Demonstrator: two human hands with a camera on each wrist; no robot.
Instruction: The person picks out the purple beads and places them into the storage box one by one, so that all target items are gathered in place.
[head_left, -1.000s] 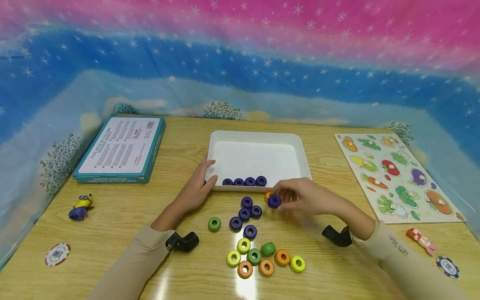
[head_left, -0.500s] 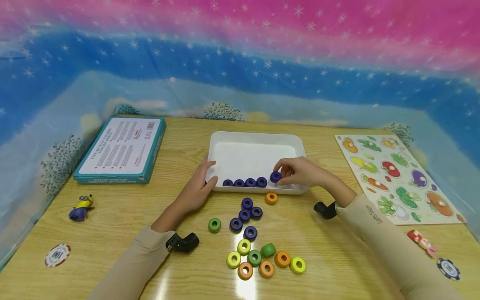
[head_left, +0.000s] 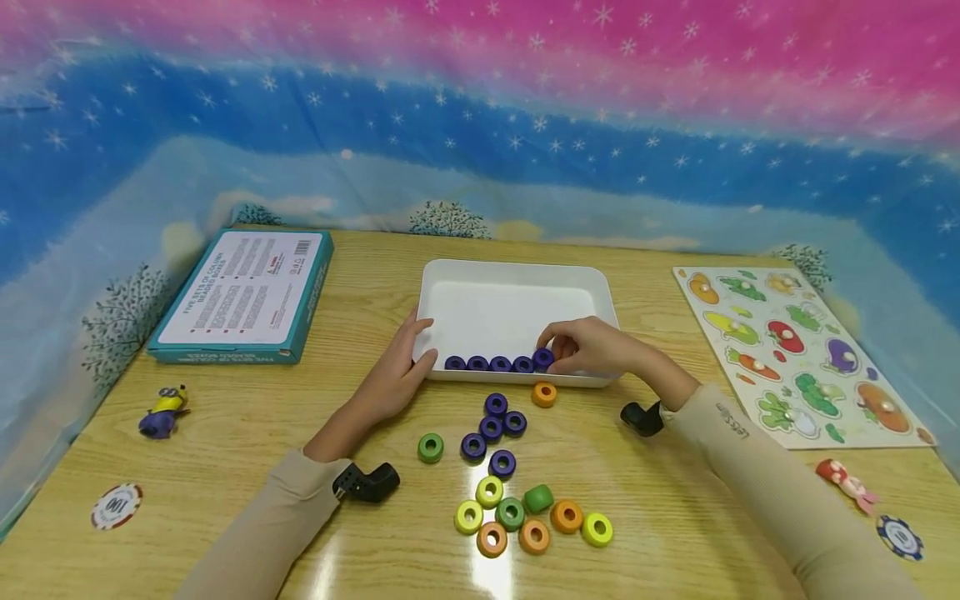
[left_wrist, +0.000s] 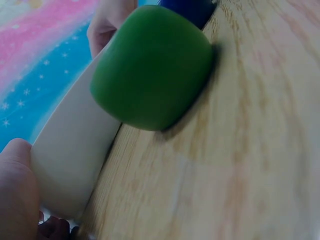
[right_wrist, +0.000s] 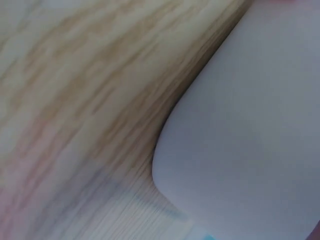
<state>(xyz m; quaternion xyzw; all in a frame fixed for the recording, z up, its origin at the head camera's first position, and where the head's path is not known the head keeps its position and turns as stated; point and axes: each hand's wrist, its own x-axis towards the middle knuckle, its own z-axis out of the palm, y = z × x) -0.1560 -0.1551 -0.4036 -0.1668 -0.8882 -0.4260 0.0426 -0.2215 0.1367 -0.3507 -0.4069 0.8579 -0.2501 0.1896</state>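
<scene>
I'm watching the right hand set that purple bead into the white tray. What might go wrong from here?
The bead pinched by the right hand sits at the end of the row of purple beads, so a sideways push might nudge the row out of line.
The orange bead lies just outside the near wall; the hand could knock it when withdrawing.
The left hand holds the tray at its left end; a tug might shift the beads.
</scene>
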